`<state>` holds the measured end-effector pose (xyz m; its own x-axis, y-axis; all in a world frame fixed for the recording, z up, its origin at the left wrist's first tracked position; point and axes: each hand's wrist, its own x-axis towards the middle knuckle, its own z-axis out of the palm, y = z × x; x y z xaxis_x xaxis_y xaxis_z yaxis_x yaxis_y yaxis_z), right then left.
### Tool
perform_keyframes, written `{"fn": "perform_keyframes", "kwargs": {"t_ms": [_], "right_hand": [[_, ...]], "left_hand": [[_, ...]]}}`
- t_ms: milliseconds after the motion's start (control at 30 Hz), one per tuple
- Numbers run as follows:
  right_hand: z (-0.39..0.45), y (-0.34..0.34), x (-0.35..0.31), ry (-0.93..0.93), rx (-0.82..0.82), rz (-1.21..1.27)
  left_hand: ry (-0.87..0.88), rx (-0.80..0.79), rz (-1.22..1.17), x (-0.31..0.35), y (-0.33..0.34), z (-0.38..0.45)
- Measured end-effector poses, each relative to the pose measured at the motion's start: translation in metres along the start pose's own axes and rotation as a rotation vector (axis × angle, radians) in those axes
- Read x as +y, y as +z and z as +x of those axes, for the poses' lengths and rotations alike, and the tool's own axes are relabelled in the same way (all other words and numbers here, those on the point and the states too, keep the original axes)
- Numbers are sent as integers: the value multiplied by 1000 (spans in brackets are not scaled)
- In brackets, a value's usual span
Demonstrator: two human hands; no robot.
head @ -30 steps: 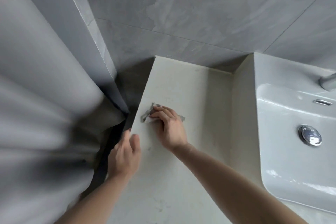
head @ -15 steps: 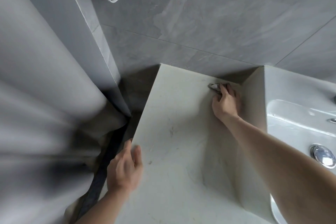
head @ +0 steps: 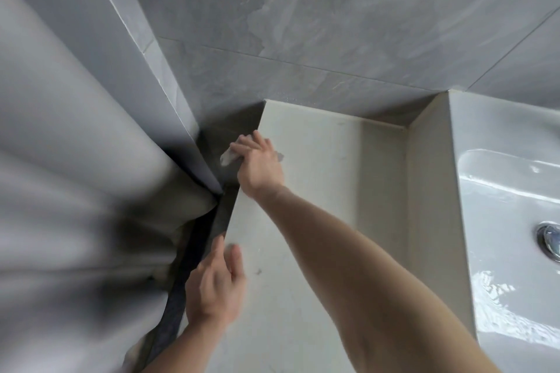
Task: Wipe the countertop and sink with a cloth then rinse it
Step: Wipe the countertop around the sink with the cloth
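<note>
Pale stone countertop [head: 318,191], lightly marked
Grey cloth [head: 230,156] at its left edge; white sink [head: 500,191] adjoining on the right; small dark smudges visible

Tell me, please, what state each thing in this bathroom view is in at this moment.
cloth: crumpled, pressed under the right hand at the countertop's left edge.
right hand: on the cloth, fingers bent over it.
left hand: fingers straight, resting on the countertop's left edge.
countertop: faint smudges visible.
sink: wet, shiny.
drain plug: partly out of frame; position unclear.
</note>
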<state>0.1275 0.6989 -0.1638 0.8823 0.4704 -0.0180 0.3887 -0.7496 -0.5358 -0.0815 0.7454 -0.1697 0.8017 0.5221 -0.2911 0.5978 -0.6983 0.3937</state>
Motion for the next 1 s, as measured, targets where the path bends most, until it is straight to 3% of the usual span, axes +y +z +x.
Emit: {"fn": "perform_keyframes", "kwargs": {"t_ms": [100, 267, 367, 467, 700, 833, 1000], "right_hand": [[-9, 1, -22, -41, -83, 67], [-4, -52, 28, 14, 215, 247], [3, -92, 81, 254, 425, 185], [-11, -104, 128, 530, 455, 131], [2, -51, 123, 657, 496, -26], [31, -28, 90, 571, 463, -27], [33, -1, 24, 165, 320, 132]], "left_hand": [[-2, -19, 18, 1, -2, -1], [11, -32, 6, 2, -5, -2], [-6, -41, 21, 3, -7, -2], [-23, -55, 32, 5, -9, -1], [0, -42, 28, 4, -9, 0], [2, -23, 13, 3, -8, -1], [-11, -31, 28, 4, -7, -1]]}}
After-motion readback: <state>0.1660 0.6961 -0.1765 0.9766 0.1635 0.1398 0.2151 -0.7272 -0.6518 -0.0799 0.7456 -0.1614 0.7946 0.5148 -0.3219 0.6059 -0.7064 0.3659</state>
